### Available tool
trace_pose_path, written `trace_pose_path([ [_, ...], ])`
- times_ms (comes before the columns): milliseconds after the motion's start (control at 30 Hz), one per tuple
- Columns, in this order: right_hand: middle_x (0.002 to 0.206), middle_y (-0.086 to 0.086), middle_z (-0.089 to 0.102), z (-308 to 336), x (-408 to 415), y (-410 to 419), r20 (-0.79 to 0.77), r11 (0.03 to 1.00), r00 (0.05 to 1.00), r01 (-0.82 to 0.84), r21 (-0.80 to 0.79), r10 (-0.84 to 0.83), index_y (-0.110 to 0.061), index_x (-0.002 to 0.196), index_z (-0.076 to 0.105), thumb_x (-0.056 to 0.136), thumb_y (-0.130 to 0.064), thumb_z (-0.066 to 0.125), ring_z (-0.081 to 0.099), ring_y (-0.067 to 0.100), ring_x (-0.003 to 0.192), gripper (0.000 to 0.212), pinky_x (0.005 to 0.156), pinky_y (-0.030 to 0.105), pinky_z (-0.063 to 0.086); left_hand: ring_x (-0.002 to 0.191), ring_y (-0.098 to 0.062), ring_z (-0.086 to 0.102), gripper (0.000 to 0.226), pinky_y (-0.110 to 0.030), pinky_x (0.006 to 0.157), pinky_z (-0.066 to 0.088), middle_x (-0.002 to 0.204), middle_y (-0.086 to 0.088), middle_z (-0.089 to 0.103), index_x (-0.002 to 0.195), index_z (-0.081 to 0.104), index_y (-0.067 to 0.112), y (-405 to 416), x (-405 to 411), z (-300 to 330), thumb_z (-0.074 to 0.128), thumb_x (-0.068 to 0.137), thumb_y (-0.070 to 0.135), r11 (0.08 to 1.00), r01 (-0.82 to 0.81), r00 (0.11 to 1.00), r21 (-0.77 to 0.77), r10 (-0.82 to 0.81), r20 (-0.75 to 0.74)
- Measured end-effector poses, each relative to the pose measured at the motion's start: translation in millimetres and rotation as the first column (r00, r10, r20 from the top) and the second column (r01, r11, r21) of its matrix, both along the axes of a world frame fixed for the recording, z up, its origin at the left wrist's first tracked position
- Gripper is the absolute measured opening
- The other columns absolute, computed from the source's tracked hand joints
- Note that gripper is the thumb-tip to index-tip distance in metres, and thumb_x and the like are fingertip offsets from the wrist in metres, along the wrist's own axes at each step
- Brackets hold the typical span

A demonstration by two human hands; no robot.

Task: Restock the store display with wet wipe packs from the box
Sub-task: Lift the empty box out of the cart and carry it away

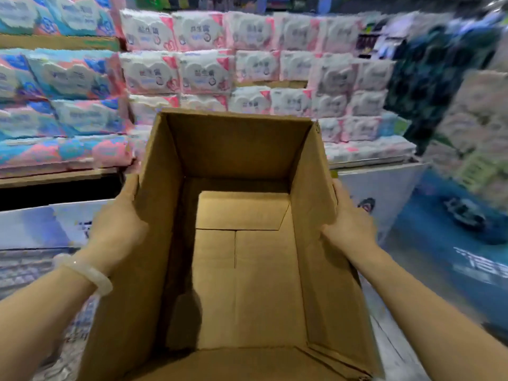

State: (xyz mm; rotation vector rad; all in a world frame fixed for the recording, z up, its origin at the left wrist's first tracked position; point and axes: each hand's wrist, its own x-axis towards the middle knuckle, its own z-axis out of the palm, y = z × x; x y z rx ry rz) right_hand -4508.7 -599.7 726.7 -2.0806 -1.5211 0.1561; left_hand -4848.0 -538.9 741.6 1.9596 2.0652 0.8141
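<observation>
A brown cardboard box [316, 215] fills the middle of the view, open at the top and with nothing inside but its bottom flaps. My left hand [118, 226] grips its left wall from outside; a pale bangle sits on that wrist. My right hand [349, 224] grips the right wall. Behind the box, pink-and-white wet wipe packs [203, 70] are stacked in several rows on the display. The whole picture is blurred by motion.
Blue-and-pink packs [68, 75] fill wooden shelves at the left. A white and blue printed display base [384, 193] runs below the stacks. Pale green packs [478, 127] stand at the right, dark goods behind them.
</observation>
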Motion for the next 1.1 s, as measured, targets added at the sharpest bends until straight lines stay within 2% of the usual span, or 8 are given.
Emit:
trace_pose_path([
  [100,0.113,0.015,0.060,3,67,-45,0.016,0.981,0.982,0.188,-0.048,-0.187,-0.038,0.146,0.014,0.093,-0.033,0.049,0.060,0.040,0.101,0.063,0.080,0.041,0.045,0.097,-0.047,0.060,0.085,-0.046,0.077,0.048,0.114,-0.026,0.064,0.146,0.025,0.024,9,84,-8,0.060,0.074,-0.004,0.986,0.166,0.986,-0.012,-0.166,0.009],
  [233,0.092,0.008,0.056,-3,148,-93,0.010,0.907,0.914,0.403,-0.120,-0.405,-0.036,0.146,0.011,0.089,-0.026,0.052,0.061,0.037,0.090,0.070,0.068,0.035,0.039,0.102,-0.048,0.057,0.085,-0.046,0.081,0.044,0.120,-0.028,0.060,0.148,0.023,0.022,21,196,-15,0.060,0.076,-0.004,0.923,0.384,0.922,-0.011,-0.383,0.049],
  [333,0.110,0.013,0.063,-14,207,-123,0.028,0.819,0.830,0.554,-0.152,-0.557,-0.040,0.149,0.003,0.086,-0.020,0.054,0.058,0.033,0.086,0.083,0.066,0.032,0.038,0.079,-0.039,0.056,0.079,-0.037,0.066,0.038,0.089,-0.017,0.061,0.144,0.028,0.023,30,280,-21,0.060,0.076,0.000,0.844,0.536,0.844,-0.013,-0.535,0.045],
  [433,0.116,0.016,0.063,-19,257,-146,0.041,0.735,0.748,0.659,-0.158,-0.662,-0.037,0.151,0.004,0.086,-0.016,0.053,0.060,0.037,0.100,0.084,0.068,0.032,0.036,0.086,-0.042,0.060,0.082,-0.036,0.065,0.038,0.094,-0.018,0.062,0.146,0.023,0.025,42,364,-27,0.060,0.077,0.001,0.760,0.650,0.760,-0.031,-0.648,0.043],
  [600,0.116,0.013,0.063,-21,349,-152,0.031,0.615,0.628,0.770,-0.172,-0.777,-0.038,0.151,0.006,0.085,-0.011,0.052,0.061,0.037,0.099,0.084,0.070,0.033,0.040,0.099,-0.045,0.061,0.084,-0.044,0.077,0.047,0.112,-0.024,0.065,0.146,0.023,0.026,76,512,-42,0.063,0.076,0.005,0.652,0.757,0.652,-0.028,-0.758,-0.008],
  [733,0.094,0.004,0.055,-11,430,-146,0.044,0.495,0.512,0.847,-0.196,-0.858,-0.035,0.150,0.005,0.085,-0.010,0.056,0.060,0.028,0.085,0.086,0.067,0.031,0.046,0.099,-0.044,0.061,0.085,-0.035,0.070,0.037,0.114,-0.021,0.064,0.148,0.017,0.031,100,635,-42,0.060,0.079,0.004,0.526,0.850,0.526,-0.016,-0.850,0.005],
  [933,0.118,0.012,0.061,-19,553,-168,0.119,0.293,0.316,0.939,-0.180,-0.941,-0.032,0.153,0.002,0.087,-0.016,0.060,0.060,0.033,0.105,0.089,0.075,0.033,0.042,0.098,-0.045,0.061,0.087,-0.043,0.080,0.047,0.112,-0.024,0.064,0.148,0.020,0.024,106,830,-46,0.060,0.074,-0.001,0.382,0.923,0.381,-0.046,-0.924,-0.018],
  [1100,0.110,0.011,0.064,-31,678,-190,0.124,0.214,0.241,0.956,-0.199,-0.963,-0.034,0.152,0.001,0.086,-0.014,0.060,0.062,0.029,0.093,0.091,0.075,0.037,0.050,0.103,-0.044,0.060,0.087,-0.043,0.083,0.047,0.116,-0.025,0.063,0.148,0.017,0.026,92,984,-64,0.061,0.076,0.004,0.288,0.956,0.287,-0.055,-0.957,-0.028],
])
